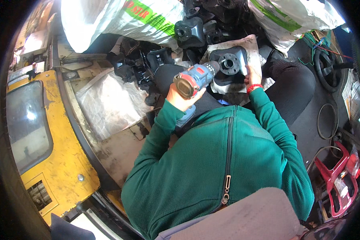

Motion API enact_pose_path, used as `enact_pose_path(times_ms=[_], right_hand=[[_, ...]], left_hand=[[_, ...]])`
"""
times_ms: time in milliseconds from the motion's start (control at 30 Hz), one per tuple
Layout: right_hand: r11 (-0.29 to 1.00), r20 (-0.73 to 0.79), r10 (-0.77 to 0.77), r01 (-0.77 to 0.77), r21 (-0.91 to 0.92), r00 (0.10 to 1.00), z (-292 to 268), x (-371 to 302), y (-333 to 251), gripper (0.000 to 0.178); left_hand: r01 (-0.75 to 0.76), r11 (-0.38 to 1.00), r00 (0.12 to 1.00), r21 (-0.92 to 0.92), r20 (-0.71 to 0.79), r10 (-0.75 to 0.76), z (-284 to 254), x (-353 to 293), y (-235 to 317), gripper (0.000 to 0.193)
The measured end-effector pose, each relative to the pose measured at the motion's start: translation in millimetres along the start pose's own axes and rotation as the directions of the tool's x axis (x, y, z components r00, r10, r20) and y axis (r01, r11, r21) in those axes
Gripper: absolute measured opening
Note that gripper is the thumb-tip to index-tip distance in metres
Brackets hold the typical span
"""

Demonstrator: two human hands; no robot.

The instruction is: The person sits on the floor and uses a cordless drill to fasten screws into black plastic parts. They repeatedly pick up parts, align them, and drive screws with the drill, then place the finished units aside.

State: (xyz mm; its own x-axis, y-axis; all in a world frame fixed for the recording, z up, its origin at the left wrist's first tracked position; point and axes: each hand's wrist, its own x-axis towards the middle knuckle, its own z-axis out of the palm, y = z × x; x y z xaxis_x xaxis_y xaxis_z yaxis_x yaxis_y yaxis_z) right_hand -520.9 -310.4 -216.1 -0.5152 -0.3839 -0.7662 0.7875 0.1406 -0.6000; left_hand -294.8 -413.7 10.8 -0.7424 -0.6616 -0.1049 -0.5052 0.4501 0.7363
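My left hand [181,100] is wrapped round the grip of a blue and red cordless drill [199,79]. The drill's chuck points at a black moulded plastic part [239,59], squarish with a round, holed hub in its middle. Whether the bit touches the hub cannot be made out. My right hand [253,76] grips the right edge of that part, its fingers partly hidden behind the edge. Under the part lies a dirty white sheet [250,43], spread between my knees.
More black moulded parts [191,33] are heaped ahead. White and green sacks [148,18] stand beyond, left and right. At left are a yellow machine panel [64,160] and a plastic sheet [108,102]. A black wheel [327,70] and a red plastic frame [330,170] are at right.
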Motion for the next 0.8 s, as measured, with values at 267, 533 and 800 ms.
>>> enact_pose_path(times_ms=[267,533,800], right_hand=[[0.849,0.233,-0.331,0.397,-0.349,0.914,10,45,16,0.04],[0.834,0.362,-0.378,0.483,-0.268,0.853,18,18,-17,0.029],[0.84,0.431,-0.383,0.502,-0.207,0.818,19,1,-31,0.025]], left_hand=[[0.119,0.992,0.988,0.047,0.098,-0.123,6,36,-7,0.044],[0.153,0.988,0.983,0.022,0.1,-0.154,5,41,-6,0.045],[0.145,0.982,0.98,0.12,0.122,-0.16,3,48,10,0.039]])
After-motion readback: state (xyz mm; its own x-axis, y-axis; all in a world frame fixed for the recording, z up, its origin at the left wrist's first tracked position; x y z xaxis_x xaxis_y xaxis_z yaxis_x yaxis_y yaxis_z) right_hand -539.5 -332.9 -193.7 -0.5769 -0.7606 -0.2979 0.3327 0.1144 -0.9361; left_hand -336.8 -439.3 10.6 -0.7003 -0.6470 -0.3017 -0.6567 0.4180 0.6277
